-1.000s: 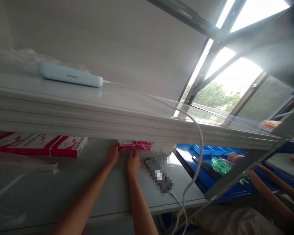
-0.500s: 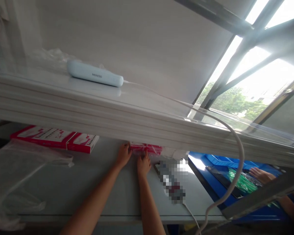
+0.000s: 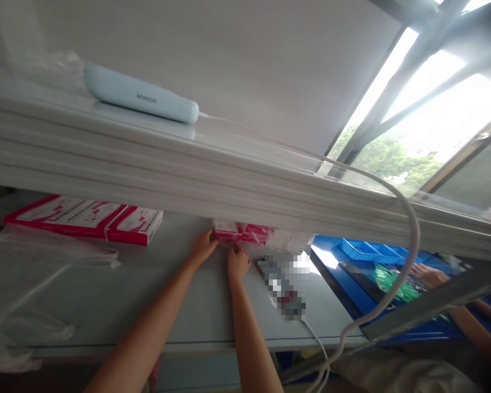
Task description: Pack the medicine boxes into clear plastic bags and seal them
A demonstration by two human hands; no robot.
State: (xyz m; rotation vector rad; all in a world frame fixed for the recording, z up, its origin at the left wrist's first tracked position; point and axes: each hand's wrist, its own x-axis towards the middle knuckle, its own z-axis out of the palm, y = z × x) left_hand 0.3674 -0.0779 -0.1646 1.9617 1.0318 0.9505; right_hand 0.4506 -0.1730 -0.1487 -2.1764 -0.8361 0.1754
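Under the shelf, red-and-white boxes (image 3: 245, 233) lie in a clear plastic bag (image 3: 284, 240). At the left end of this package, my left hand (image 3: 205, 246) has its fingers closed on the bag's edge. My right hand (image 3: 238, 263) is curled at the near edge, its fingertips pinching the plastic. The shelf edge hides the far side of the package. Close to my right hand lies a phone-like device (image 3: 280, 286), blurred out, with a white cable attached.
Red-and-white boxes (image 3: 85, 221) lie at left beside a clear plastic bag (image 3: 20, 273). Above, the shelf (image 3: 167, 158) carries a light-blue MINISO device (image 3: 141, 94) with a white cable (image 3: 413, 229). At right, a co-worker's hand (image 3: 429, 274) is near green packets (image 3: 393, 281) and a blue tray (image 3: 372, 251).
My view has shifted, so the shelf and objects sit higher. My right index finger, extended before, is now curled at the plastic. The package stays in place between my hands.
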